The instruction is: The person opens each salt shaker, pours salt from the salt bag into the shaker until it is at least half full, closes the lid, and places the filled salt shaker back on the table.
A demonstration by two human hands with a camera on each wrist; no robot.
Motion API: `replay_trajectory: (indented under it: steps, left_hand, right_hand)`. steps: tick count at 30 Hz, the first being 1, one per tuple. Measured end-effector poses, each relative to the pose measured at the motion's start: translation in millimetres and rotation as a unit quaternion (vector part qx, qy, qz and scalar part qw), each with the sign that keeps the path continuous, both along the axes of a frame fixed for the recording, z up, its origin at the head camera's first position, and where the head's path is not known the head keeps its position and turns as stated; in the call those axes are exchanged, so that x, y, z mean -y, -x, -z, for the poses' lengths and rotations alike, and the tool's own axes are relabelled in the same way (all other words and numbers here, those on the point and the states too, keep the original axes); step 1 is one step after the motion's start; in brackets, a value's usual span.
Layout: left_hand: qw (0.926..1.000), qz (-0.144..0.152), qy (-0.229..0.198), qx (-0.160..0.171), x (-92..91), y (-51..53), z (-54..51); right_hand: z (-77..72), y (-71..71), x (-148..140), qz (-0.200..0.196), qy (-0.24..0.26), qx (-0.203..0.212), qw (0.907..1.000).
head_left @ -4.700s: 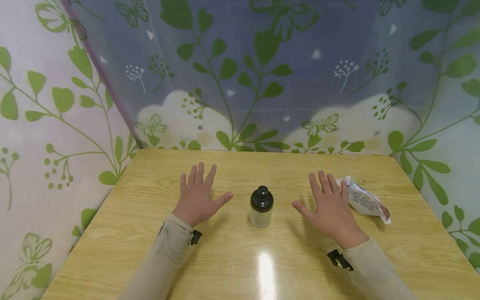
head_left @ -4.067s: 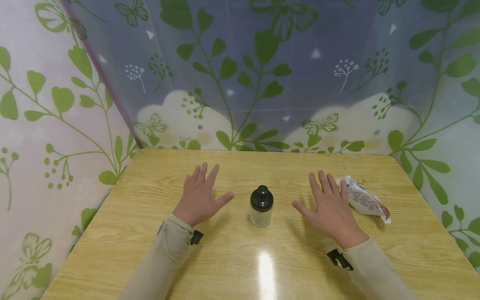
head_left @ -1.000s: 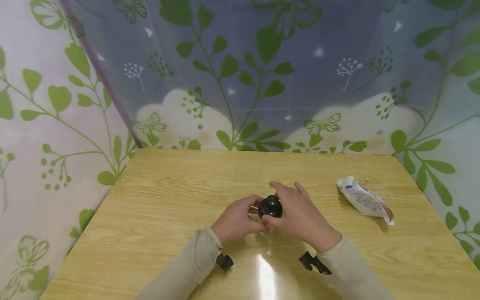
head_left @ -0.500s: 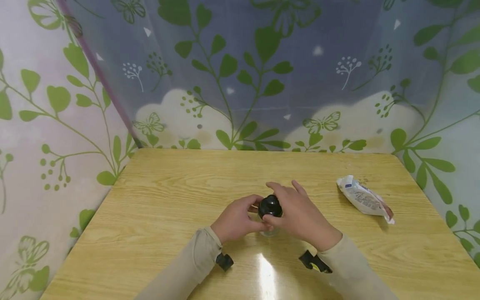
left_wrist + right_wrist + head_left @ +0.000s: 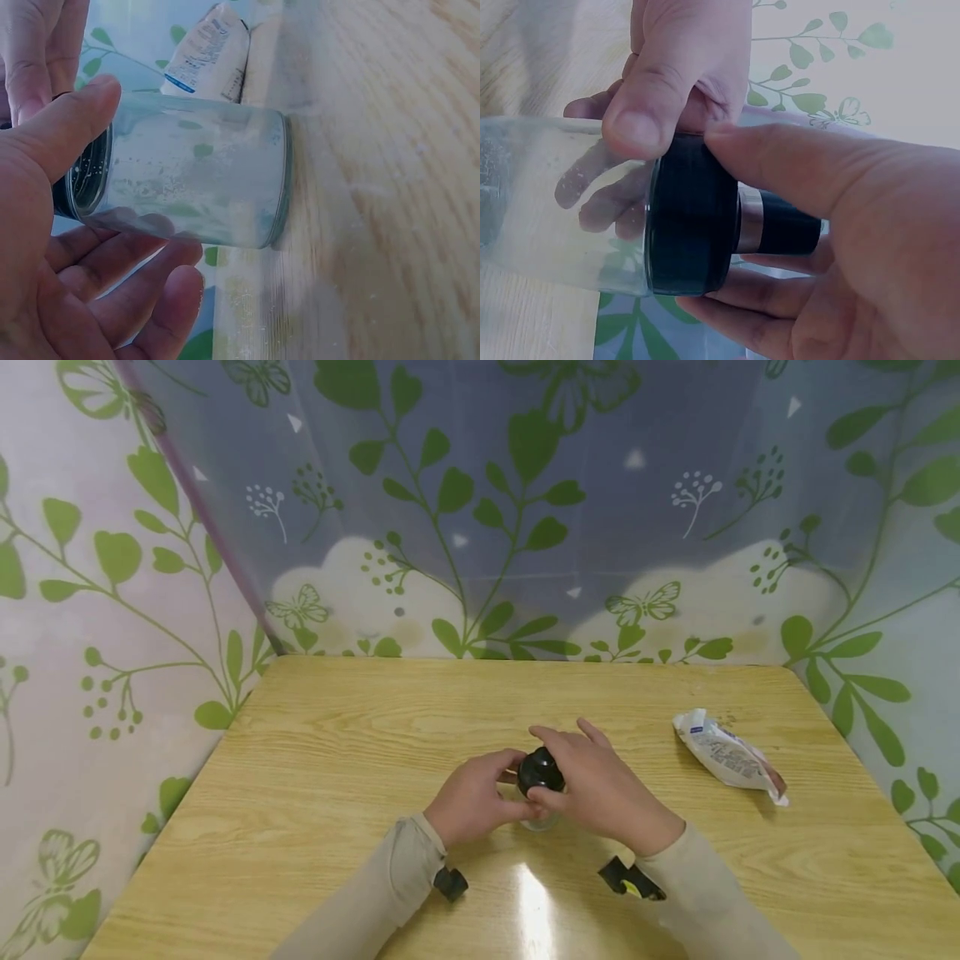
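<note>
Tabletop (image 5: 337, 727), flecked clear jar (image 5: 191, 169) between hands (image 5: 472, 800) (image 5: 606, 793)

jar (image 5: 551, 236): cut off left, right-wrist view | packet (image 5: 729, 758): perhaps lettered, too blurred

Between the fingers (image 5: 161, 289) I see a black lid (image 5: 690, 225), its dark knob (image 5: 789, 225) ringed in silver, on a clear, colourless jar (image 5: 187, 169). Under them, yellow wood-grain table (image 5: 337, 735); to their right, a white packet (image 5: 723, 758) with a blue patch; beyond, a blue-and-white backdrop (image 5: 637, 502) printed with green leaves and butterflies; behind, beige sleeves (image 5: 375, 885).
</note>
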State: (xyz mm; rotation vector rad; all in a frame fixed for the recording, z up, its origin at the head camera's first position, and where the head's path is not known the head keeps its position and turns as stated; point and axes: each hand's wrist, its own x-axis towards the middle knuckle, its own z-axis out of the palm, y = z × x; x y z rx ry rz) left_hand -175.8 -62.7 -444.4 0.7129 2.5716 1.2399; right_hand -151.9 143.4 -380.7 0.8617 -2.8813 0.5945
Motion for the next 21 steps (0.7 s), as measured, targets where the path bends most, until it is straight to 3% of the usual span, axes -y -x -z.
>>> replay_trajectory:
  steps: [10,14,21]
  left_hand:
    - [0.9998,0.006,0.01,0.013,1.1,2.7,-2.0]
    - [0.9998,0.004,0.002,0.022,1.2,3.0,0.5]
    - [0.9995,-0.012,-0.01,0.028,-0.7,-0.3,-0.6]
  right_hand:
    - [-0.8,3.6,-2.6,-0.028,-0.005,0.023,0.9993]
    - [0.4,3.6,-0.5,0.017,0.012,0.04,0.999]
    - [-0.3,2.2,2.7,0.124,-0.013,0.061,0.9903]
